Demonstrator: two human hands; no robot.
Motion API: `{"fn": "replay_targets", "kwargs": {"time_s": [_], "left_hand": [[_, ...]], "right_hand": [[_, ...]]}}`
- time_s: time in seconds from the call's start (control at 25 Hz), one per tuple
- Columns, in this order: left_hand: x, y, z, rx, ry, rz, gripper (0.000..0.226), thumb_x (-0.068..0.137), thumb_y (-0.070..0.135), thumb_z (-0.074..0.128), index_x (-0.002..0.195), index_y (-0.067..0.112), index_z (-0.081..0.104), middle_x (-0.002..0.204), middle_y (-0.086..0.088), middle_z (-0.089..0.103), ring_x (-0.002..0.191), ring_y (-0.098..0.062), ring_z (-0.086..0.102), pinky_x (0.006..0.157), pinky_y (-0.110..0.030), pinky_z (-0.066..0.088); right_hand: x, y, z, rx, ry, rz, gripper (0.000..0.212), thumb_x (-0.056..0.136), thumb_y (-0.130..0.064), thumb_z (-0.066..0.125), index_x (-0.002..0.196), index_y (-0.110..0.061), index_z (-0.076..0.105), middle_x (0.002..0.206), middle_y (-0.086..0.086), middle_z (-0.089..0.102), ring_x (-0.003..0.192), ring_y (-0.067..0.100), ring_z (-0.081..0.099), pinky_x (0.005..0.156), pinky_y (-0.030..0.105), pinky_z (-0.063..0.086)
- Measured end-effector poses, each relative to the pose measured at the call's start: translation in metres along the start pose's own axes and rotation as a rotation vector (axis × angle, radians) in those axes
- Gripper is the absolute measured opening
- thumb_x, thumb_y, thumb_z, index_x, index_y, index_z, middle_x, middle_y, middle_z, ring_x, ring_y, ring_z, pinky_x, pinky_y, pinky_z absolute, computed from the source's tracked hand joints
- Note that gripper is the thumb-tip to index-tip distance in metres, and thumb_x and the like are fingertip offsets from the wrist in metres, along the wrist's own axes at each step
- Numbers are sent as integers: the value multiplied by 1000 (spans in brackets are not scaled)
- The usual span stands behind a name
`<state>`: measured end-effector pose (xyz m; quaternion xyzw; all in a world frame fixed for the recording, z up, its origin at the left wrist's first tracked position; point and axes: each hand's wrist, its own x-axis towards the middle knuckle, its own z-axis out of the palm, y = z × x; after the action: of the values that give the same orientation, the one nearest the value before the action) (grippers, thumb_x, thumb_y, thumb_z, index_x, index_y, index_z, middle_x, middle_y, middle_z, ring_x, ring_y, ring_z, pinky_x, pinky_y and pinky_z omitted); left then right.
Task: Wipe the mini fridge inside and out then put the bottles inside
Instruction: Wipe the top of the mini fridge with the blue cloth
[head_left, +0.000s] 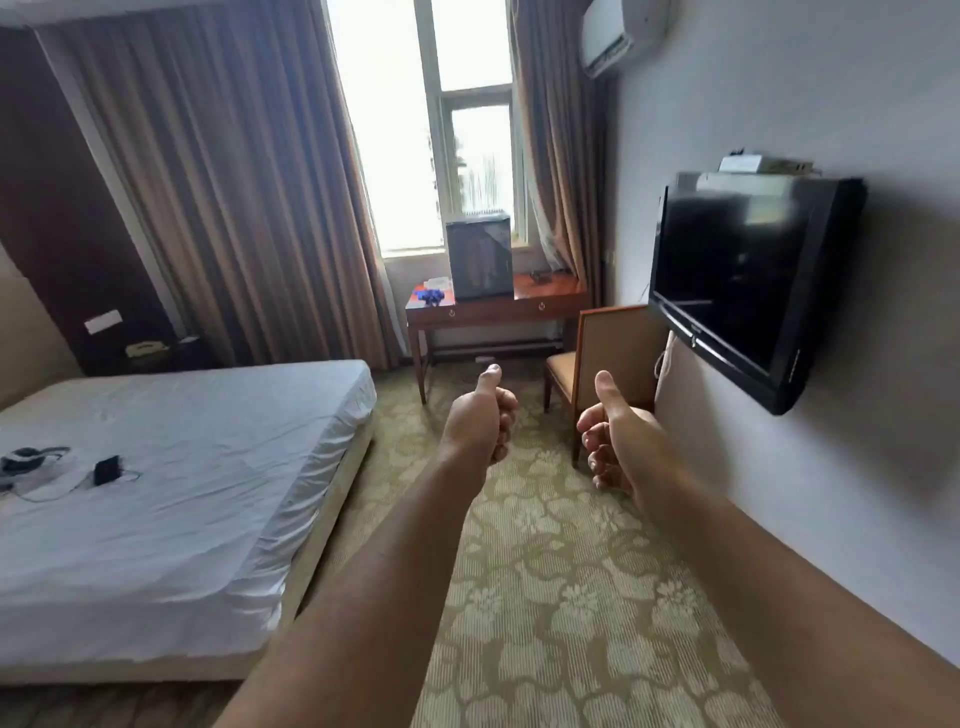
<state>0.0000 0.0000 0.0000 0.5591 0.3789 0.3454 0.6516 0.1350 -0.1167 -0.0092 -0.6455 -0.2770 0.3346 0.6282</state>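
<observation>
Mini fridge (479, 260) far across the room, small in view and backlit by the bright window (384, 130), so front detail hard to make out; inside hidden behind a closed door. Just left of it on the desk (545, 301), a blue cluster (429, 296), too small and blurred to identify. Toward the desk's right end, a small dark object (541, 276), equally unreadable. Air conditioner (623, 36) cut off by the top edge; bed (182, 467) cut off at the left, with a dark gadget (106, 469) and thin cables lying on the sheet. Fridge itself: dark, boxy, upright, standing on the left half of the desk under the window, glossy front catching brownish reflections, well apart from both hands. Left hand (475, 423) and right hand (618, 441) raised over the patterned carpet (545, 597), thumbs up, remaining fingers curled tight into the palms, gripping nothing. Chair (608, 348) beside the desk, below a wall-mounted television (748, 280).
</observation>
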Motion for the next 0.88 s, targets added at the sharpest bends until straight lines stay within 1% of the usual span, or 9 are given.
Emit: {"fn": "replay_targets", "kwargs": {"time_s": [0.12,0.16,0.28,0.4,0.48,0.56,0.72,0.88], "left_hand": [[42,-17,-5,50,24,-40,48,103,53,43,72,21,57,57,7,45,47,-8,37,49,-25,32],[60,-24,-11,62,7,-51,47,103,53,42,72,21,58,57,7,46,48,-8,38,50,-25,32],[130,-39,-30,86,9,-74,47,104,53,41,74,21,58,58,8,47,50,-8,40,53,-26,34],[223,-45,-58,101,4,-69,48,104,53,40,75,20,59,59,8,49,53,-8,42,55,-26,36],[287,-41,-78,112,-1,-94,47,104,52,41,76,20,60,60,8,50,53,-7,43,56,-26,37],[350,-29,-95,72,11,-119,46,104,52,42,78,19,61,61,7,51,53,-7,44,56,-25,37],[469,-13,-108,-26,40,-172,43,103,49,46,76,21,62,61,7,51,53,-7,43,54,-24,37],[604,-24,-100,-63,41,-214,44,103,49,47,73,21,63,61,6,52,52,-7,43,54,-24,37]], "right_hand": [[48,22,11,-45,-37,54,65,99,-69,43,86,-10,66,76,5,53,56,18,50,51,30,44],[69,29,19,-36,-49,68,65,99,-68,43,88,-9,67,77,5,53,58,18,50,52,31,45],[142,44,52,-32,-55,85,62,100,-66,45,92,-9,68,79,5,54,60,19,51,54,32,46],[233,54,104,-42,-73,101,61,101,-64,46,96,-8,68,80,5,55,60,17,51,53,32,45],[291,50,136,-61,-97,96,60,102,-62,46,99,-7,69,83,6,57,62,17,53,53,32,46],[349,38,161,-54,-123,93,58,102,-60,46,99,-7,70,86,7,58,64,18,55,55,33,47],[470,29,174,-9,-67,95,54,103,-57,49,96,-8,70,85,8,58,59,16,55,51,33,46],[615,48,172,24,-19,111,51,103,-54,51,94,-8,69,84,9,57,56,17,54,50,33,45]]}}
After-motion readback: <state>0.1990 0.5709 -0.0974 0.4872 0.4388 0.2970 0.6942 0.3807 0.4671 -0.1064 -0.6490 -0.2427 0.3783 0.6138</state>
